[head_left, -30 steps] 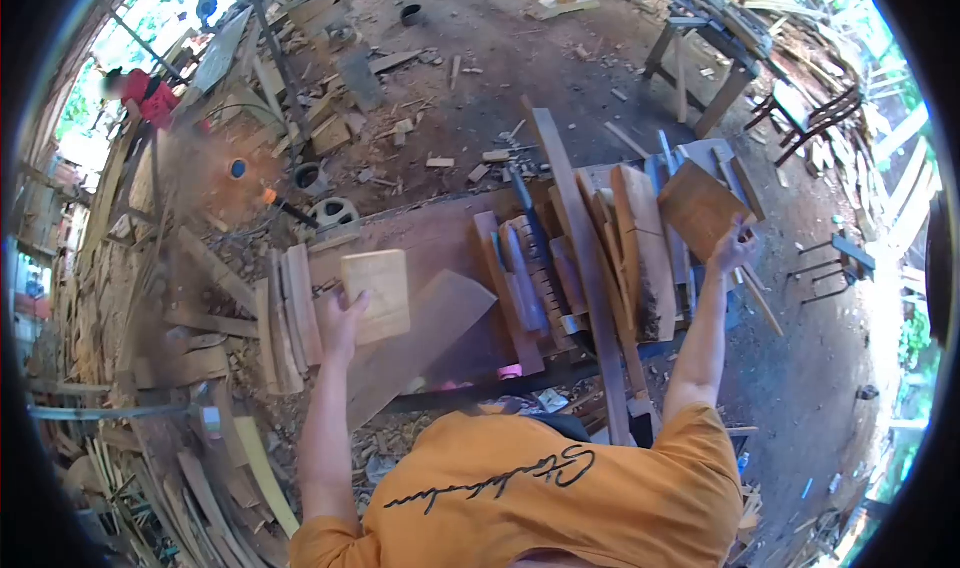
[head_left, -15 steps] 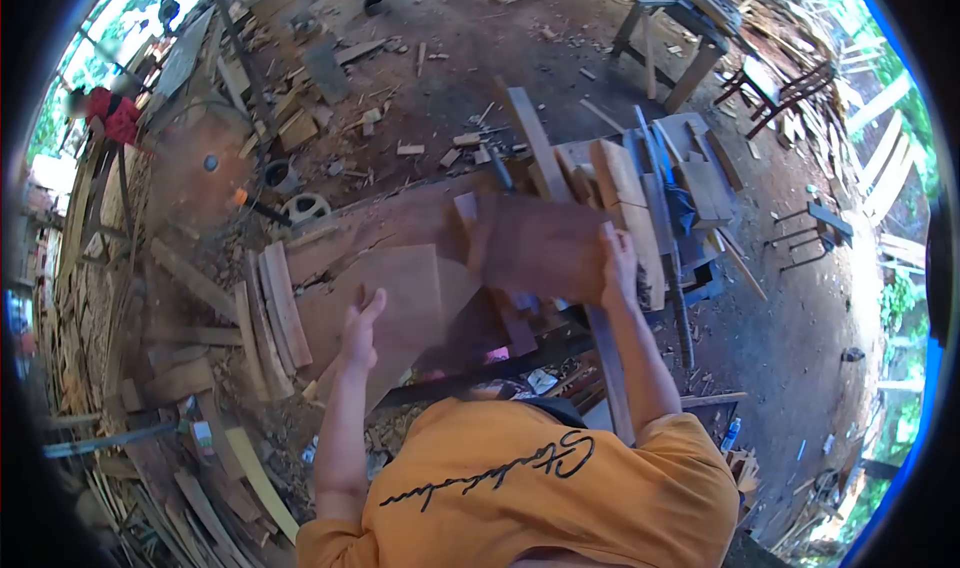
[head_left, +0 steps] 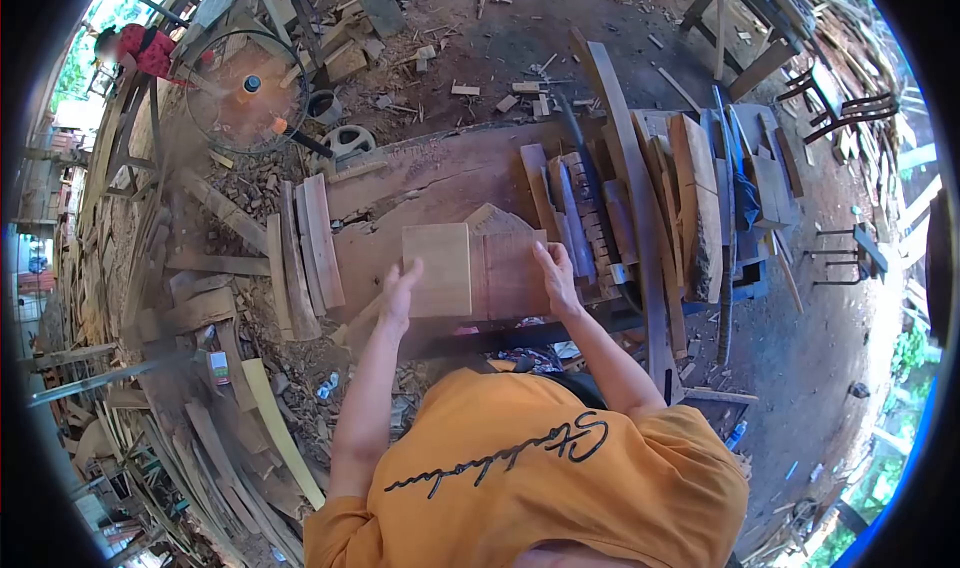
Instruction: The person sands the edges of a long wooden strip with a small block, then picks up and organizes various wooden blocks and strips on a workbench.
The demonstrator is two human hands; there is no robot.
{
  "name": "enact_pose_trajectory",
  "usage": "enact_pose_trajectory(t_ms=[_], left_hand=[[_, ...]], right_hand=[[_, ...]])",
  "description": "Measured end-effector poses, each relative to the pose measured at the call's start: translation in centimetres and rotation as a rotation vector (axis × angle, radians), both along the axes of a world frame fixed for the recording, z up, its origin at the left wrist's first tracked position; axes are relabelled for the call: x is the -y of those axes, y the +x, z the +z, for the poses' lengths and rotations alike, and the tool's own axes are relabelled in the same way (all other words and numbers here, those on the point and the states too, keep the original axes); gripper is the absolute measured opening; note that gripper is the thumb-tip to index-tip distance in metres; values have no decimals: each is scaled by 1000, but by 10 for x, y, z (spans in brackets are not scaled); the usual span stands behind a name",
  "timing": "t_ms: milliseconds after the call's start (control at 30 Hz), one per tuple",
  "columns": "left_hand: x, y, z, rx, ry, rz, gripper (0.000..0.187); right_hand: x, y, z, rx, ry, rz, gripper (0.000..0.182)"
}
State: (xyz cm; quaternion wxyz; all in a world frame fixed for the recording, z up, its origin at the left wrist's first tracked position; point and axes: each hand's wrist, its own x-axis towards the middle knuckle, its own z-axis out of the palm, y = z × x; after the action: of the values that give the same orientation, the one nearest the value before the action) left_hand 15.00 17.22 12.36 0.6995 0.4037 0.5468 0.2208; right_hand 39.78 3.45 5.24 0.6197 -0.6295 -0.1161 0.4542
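Note:
My left hand (head_left: 399, 294) grips the left edge of a pale wooden board (head_left: 436, 268), its fingers partly hidden. On the other side, my right hand (head_left: 557, 280) is closed on the right edge of a reddish-brown wooden board (head_left: 510, 276). The two boards are side by side in front of my chest, the pale one's right edge against or overlapping the brown one. Behind them the corner of another light board (head_left: 490, 216) shows. Below lies a large, cracked wooden workbench top (head_left: 400, 183).
Curved wooden pieces (head_left: 318, 243) lie at the bench's left end. Long planks (head_left: 625, 158) are stacked to the right. A round wire-caged fan (head_left: 250, 88) stands at the far left, near a person in red (head_left: 150, 50). Wood scraps (head_left: 465, 90) litter the ground.
My right hand has brought the brown board left, close to the pale board. My left hand, open beside the pale board before, is now closed on its edge. The view has shifted.

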Motion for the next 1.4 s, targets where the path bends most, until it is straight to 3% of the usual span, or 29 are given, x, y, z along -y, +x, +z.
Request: enact_pose_trajectory(t_ms=[267,500,633,1000,1167,1400], left_hand=[[12,-5,-38,28,-61,-16,63],[15,5,-6,57,-55,-125,55],[17,0,-17,21,-24,-150,55],[23,4,5,-83,76,-223,61],[10,-13,-42,-150,178,-293,61],[2,-10,-25,-215,200,-376,57]], right_hand=[[1,-4,21,168,-138,-4,47],[2,-1,4,148,-146,2,54],[2,0,-2,128,-137,-1,56],[0,-2,13,91,-112,-9,53],[-1,-2,2,137,-79,-28,47],[0,-2,7,122,-73,-22,45]])
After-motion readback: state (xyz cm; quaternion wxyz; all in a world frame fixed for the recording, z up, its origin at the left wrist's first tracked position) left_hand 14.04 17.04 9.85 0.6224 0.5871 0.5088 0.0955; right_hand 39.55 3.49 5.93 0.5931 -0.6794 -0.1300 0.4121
